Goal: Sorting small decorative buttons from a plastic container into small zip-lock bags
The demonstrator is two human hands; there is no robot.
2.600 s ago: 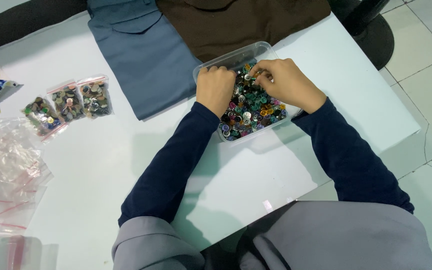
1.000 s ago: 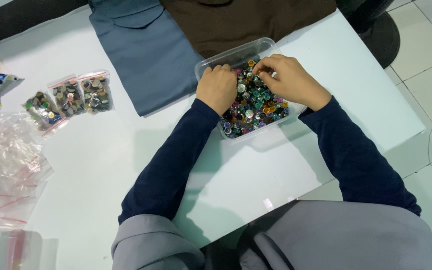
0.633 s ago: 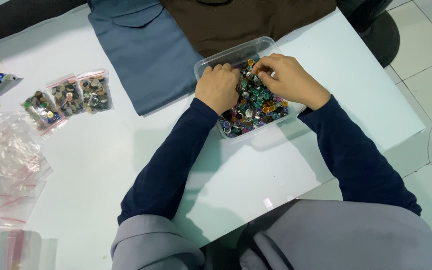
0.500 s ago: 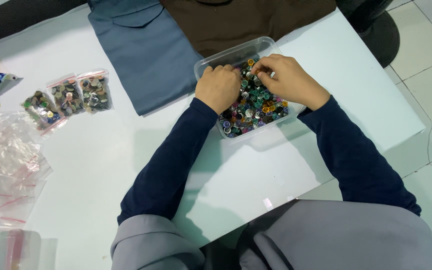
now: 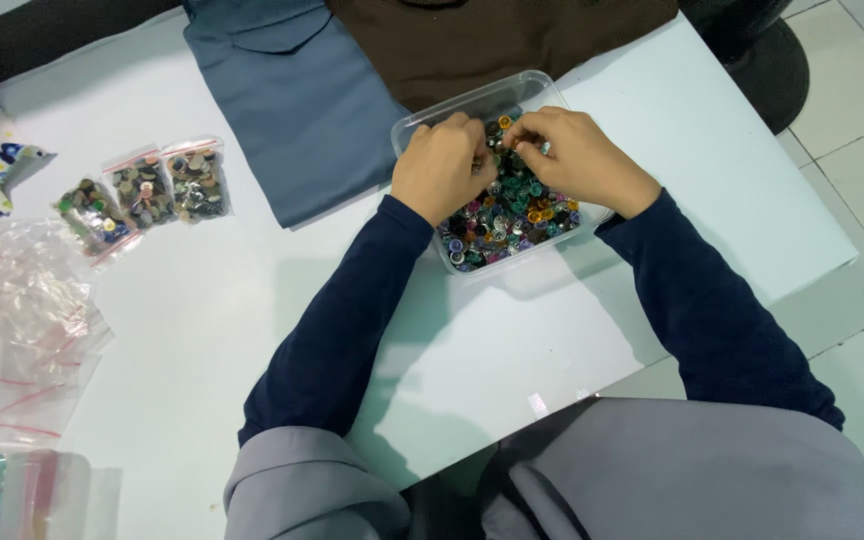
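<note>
From the head view, both hands are in the clear plastic tub of mixed buttons near the table's far right corner, its long axis running toward that corner: left hand and right hand curled, fingertips pinching something too small to tell, three filled button bags toward the far left edge, tub still heaped.

fingertips of both hands buried among buttons, grip unclear, brown cloth cut off at top

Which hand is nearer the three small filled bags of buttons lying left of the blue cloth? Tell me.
Left. The left hand is in the clear tub of buttons, on the side facing the three filled bags; the right hand lies farther off, over the tub's other side.
</note>
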